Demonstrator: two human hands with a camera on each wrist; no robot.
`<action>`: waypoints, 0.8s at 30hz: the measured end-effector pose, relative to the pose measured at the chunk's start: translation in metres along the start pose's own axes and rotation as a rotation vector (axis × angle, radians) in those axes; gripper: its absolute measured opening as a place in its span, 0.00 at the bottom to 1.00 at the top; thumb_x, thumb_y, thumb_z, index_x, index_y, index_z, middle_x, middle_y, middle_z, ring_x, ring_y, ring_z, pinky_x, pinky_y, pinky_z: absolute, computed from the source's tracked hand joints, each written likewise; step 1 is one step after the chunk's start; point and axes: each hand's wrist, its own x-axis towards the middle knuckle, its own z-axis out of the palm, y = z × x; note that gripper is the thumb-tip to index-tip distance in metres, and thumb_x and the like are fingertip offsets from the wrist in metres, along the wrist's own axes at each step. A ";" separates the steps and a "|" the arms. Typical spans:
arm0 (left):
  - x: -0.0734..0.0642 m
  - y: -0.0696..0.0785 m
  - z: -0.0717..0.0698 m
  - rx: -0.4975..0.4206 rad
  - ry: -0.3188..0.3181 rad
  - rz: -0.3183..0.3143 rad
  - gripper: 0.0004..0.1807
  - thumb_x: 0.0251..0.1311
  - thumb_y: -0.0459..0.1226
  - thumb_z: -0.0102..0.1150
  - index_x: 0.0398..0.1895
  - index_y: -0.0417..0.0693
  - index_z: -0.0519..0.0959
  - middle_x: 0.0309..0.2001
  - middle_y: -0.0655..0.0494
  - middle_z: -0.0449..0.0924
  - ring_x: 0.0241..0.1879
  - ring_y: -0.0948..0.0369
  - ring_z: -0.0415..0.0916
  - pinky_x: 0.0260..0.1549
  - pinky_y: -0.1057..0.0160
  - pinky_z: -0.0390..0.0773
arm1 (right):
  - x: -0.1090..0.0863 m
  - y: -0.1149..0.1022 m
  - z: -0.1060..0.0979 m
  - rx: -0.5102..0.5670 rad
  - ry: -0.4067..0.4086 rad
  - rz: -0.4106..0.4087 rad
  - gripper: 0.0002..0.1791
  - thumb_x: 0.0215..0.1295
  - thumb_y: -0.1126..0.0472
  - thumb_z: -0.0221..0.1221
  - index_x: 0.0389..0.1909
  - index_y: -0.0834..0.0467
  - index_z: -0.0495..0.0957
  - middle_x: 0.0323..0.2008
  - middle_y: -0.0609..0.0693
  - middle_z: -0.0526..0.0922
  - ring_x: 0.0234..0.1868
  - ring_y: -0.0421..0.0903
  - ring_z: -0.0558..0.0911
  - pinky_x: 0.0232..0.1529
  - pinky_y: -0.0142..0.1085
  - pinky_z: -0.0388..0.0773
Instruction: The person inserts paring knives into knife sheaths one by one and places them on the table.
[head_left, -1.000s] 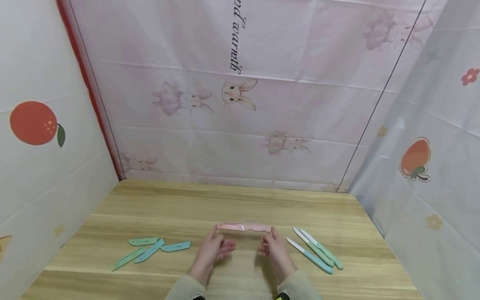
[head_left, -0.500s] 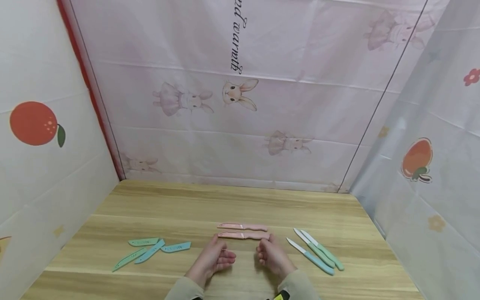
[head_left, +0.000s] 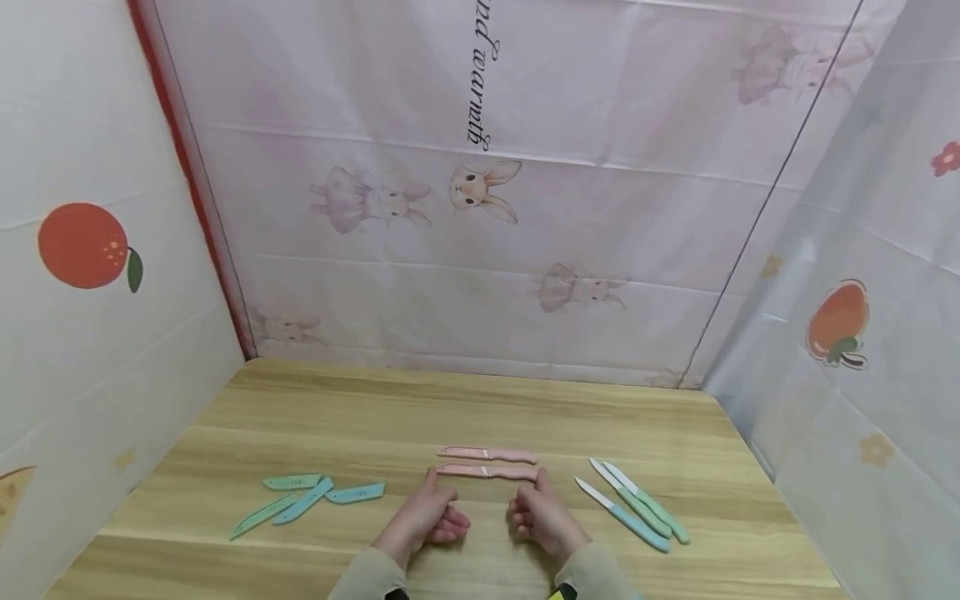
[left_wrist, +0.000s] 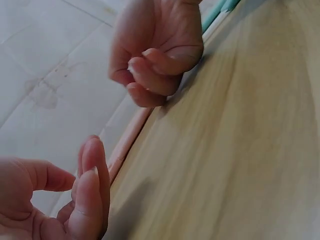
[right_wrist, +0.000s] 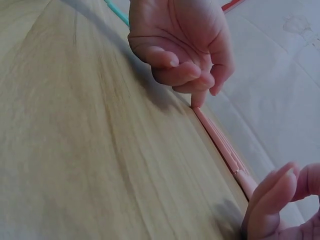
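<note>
Two pink paring knives, each in its pink sheath, lie parallel on the table in the head view. The far knife (head_left: 513,456) sits just behind the near knife (head_left: 510,472). At the sheath tip of the near knife is my left hand (head_left: 425,514); in the right wrist view its index fingertip (right_wrist: 198,99) touches that end while the other fingers curl loosely. My right hand (head_left: 551,518) has a fingertip right at the handle end, its other fingers loosely bent. Neither hand wraps around the knife.
To the left lie loose green and blue sheaths, among them a green sheath (head_left: 292,482) and a blue sheath (head_left: 356,493). On the right are three bare-bladed knives: a blue-handled knife (head_left: 637,527) and two green-handled ones, one green-handled knife (head_left: 663,511) outermost. Printed cloth walls enclose the wooden table (head_left: 465,408).
One second ago both hands held the sheathed pink knife up by its ends. It came down in front of the other pink knife, and the fingers relaxed. The head view shifted slightly.
</note>
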 end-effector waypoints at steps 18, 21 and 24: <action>-0.049 0.039 -0.108 1.109 0.397 0.239 0.10 0.51 0.30 0.64 0.38 0.42 0.82 0.39 0.49 0.82 0.40 0.50 0.78 0.40 0.45 0.76 | -0.022 -0.020 -0.038 -0.090 0.088 -0.115 0.27 0.67 0.65 0.46 0.64 0.71 0.54 0.33 0.53 0.74 0.25 0.38 0.74 0.24 0.26 0.74; -0.046 0.031 -0.115 1.208 0.405 0.252 0.09 0.46 0.30 0.67 0.34 0.44 0.83 0.36 0.50 0.82 0.38 0.50 0.78 0.40 0.44 0.75 | -0.031 -0.031 -0.049 -0.273 0.184 -0.157 0.20 0.66 0.63 0.50 0.54 0.72 0.65 0.36 0.57 0.77 0.31 0.45 0.78 0.29 0.33 0.80; -0.043 0.024 -0.119 1.232 0.421 0.251 0.09 0.43 0.30 0.69 0.30 0.46 0.83 0.35 0.51 0.82 0.38 0.50 0.78 0.39 0.45 0.76 | -0.039 -0.037 -0.061 -0.476 0.240 -0.181 0.14 0.65 0.63 0.54 0.46 0.69 0.71 0.34 0.56 0.79 0.32 0.47 0.78 0.30 0.37 0.80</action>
